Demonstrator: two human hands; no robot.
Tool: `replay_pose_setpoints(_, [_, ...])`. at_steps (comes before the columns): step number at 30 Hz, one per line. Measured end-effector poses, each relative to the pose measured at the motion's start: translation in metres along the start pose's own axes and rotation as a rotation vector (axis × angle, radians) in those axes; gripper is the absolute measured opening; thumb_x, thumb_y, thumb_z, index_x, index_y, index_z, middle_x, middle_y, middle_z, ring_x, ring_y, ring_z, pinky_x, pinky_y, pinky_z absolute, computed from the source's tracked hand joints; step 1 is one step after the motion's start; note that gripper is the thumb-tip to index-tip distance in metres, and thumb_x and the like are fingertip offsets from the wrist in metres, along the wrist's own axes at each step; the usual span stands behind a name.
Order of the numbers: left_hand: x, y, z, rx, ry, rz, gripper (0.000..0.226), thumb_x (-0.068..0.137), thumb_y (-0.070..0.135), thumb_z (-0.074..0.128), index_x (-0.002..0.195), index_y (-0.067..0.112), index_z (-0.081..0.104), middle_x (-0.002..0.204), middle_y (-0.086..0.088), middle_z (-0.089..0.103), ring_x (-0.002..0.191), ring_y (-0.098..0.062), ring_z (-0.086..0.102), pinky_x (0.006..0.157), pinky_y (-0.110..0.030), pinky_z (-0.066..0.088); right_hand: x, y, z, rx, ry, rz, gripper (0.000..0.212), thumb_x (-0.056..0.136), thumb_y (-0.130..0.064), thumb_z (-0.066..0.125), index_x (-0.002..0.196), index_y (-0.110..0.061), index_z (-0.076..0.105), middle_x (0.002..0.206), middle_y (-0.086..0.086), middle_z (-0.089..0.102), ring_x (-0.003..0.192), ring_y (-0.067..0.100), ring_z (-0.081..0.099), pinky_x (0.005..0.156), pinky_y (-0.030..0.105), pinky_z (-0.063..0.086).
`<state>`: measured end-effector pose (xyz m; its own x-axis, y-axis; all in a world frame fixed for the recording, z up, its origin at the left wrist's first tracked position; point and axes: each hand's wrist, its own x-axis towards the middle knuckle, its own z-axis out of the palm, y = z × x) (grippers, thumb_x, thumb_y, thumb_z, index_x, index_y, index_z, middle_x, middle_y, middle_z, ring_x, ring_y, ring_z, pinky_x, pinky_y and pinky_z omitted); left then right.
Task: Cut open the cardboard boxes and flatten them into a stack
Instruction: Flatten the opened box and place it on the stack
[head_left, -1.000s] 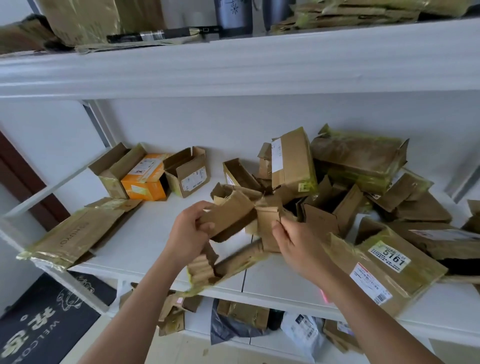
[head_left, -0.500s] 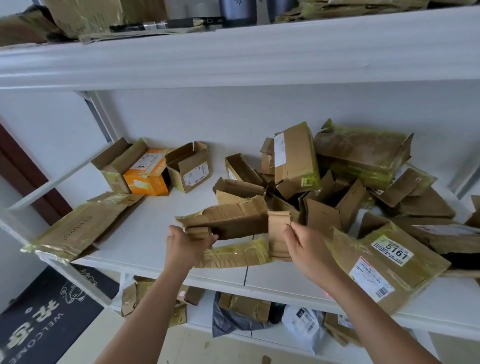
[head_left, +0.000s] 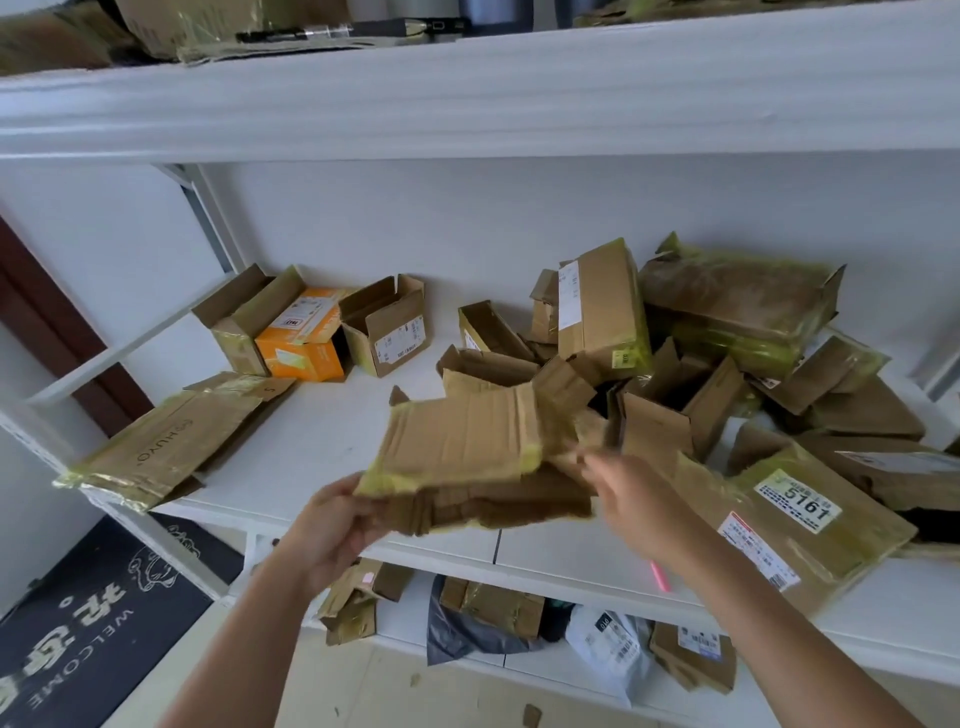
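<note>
A flattened brown cardboard box (head_left: 467, 441) with yellowish tape on its edges hangs above the front of the white shelf (head_left: 322, 441). My left hand (head_left: 337, 519) grips its lower left corner. My right hand (head_left: 634, 499) is at its right end, blurred, with the fingers against the cardboard; its grip is unclear. A flattened stack of taped cardboard (head_left: 166, 447) lies at the shelf's left edge. A heap of unflattened and torn boxes (head_left: 701, 353) fills the right half, with a flat labelled box marked 5161 (head_left: 795, 519) at the front right.
An orange box (head_left: 301, 338) and two open brown boxes (head_left: 387, 327) stand at the back left. A pink object (head_left: 660, 574) lies at the shelf's front edge. Parcels and bags sit on the lower shelf (head_left: 571, 634). A dark welcome mat (head_left: 78, 623) lies on the floor.
The box in my hands has been spread out flat and lifted higher, tilting leftward. My left hand moved down to its corner, my right hand shifted along its right end.
</note>
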<state>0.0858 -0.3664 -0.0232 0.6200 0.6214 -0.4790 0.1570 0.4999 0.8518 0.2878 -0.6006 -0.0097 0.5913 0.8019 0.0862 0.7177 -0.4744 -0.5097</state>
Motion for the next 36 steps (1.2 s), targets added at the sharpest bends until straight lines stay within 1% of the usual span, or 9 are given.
replay_pose_setpoints(4, [0.007,-0.049,-0.032,-0.106,-0.012,-0.251,0.060,0.074,-0.030,0.025,0.121,-0.009,0.054,0.114,-0.033,0.064,0.097,-0.046,0.067,0.068,-0.042,0.062,-0.009,0.014,0.039,-0.148,-0.436,0.081,0.042,0.094,-0.001,0.055,0.120,-0.033,0.060,0.093,-0.009,0.067,0.078,0.002,0.064,0.079,0.024,0.054])
replay_pose_setpoints(7, [0.010,-0.074,-0.051,-0.009,-0.004,-0.343,0.058,0.073,-0.021,0.023,0.120,-0.015,0.058,0.099,-0.025,0.069,0.091,-0.041,0.062,0.077,-0.045,0.060,-0.013,0.026,0.069,-0.187,-0.580,0.141,0.036,0.088,0.004,0.051,0.111,-0.021,0.065,0.102,0.005,0.068,0.086,0.019,0.066,0.066,0.025,0.050])
replay_pose_setpoints(11, [0.030,-0.088,-0.045,0.295,0.269,-0.243,0.025,0.085,0.008,0.042,0.096,0.003,0.064,0.091,-0.015,0.061,0.077,-0.030,0.057,0.071,-0.037,0.047,-0.001,0.012,0.078,-0.181,-0.729,0.185,0.030,0.092,-0.031,0.051,0.120,-0.032,0.064,0.116,-0.005,0.067,0.099,0.021,0.064,0.077,0.030,0.049])
replay_pose_setpoints(14, [0.055,-0.101,-0.024,1.052,0.341,-0.001,0.051,0.098,0.033,0.044,0.147,0.021,0.036,0.143,-0.014,0.039,0.127,-0.036,0.043,0.103,-0.046,0.037,0.020,0.010,0.095,-0.137,-0.577,0.247,0.047,0.095,-0.059,0.042,0.120,-0.024,0.062,0.115,-0.005,0.065,0.108,0.023,0.062,0.087,0.034,0.048])
replay_pose_setpoints(17, [0.071,-0.121,0.003,1.450,0.186,0.194,0.057,0.104,0.046,0.027,0.157,0.032,0.010,0.164,0.003,0.004,0.151,-0.031,0.001,0.121,-0.050,0.008,0.033,0.014,0.135,-0.266,-0.298,0.137,0.038,0.101,-0.046,0.044,0.112,-0.014,0.060,0.117,0.004,0.057,0.114,0.026,0.055,0.089,0.037,0.046])
replay_pose_setpoints(23, [0.092,-0.139,0.008,1.638,0.194,0.308,0.082,0.089,0.063,-0.003,0.153,0.018,0.023,0.163,-0.004,0.013,0.152,-0.033,-0.002,0.122,-0.050,-0.005,0.029,0.040,0.197,-0.198,-0.024,0.094,0.051,0.092,-0.048,0.023,0.117,-0.012,0.049,0.151,0.010,0.033,0.137,0.029,0.039,0.115,0.034,0.023])
replay_pose_setpoints(28, [0.096,-0.148,0.006,1.634,0.230,0.344,0.097,0.075,0.062,-0.018,0.158,0.020,0.008,0.166,-0.007,-0.010,0.151,-0.031,-0.013,0.122,-0.045,-0.012,0.030,0.047,0.203,-0.260,-0.048,0.080,0.074,0.093,-0.064,0.013,0.158,-0.029,0.010,0.164,0.004,-0.006,0.152,0.023,-0.005,0.122,0.040,0.003])
replay_pose_setpoints(31, [0.098,-0.154,0.006,1.603,0.264,0.343,0.089,0.082,0.064,-0.008,0.157,0.017,-0.003,0.164,-0.010,-0.013,0.151,-0.030,-0.012,0.121,-0.043,-0.009,0.029,0.046,0.205,-0.312,-0.036,0.090,0.073,0.094,-0.063,0.019,0.157,-0.026,0.022,0.164,0.009,0.010,0.152,0.030,0.006,0.121,0.045,0.013])
replay_pose_setpoints(36, [0.103,-0.165,0.002,1.527,0.321,0.486,0.074,0.093,0.055,0.031,0.149,0.007,0.041,0.155,-0.020,0.034,0.145,-0.039,0.029,0.117,-0.047,0.017,0.029,0.045,0.206,-0.349,-0.021,0.098,0.068,0.093,-0.057,0.031,0.150,-0.021,0.040,0.159,0.013,0.029,0.148,0.035,0.024,0.118,0.050,0.027])
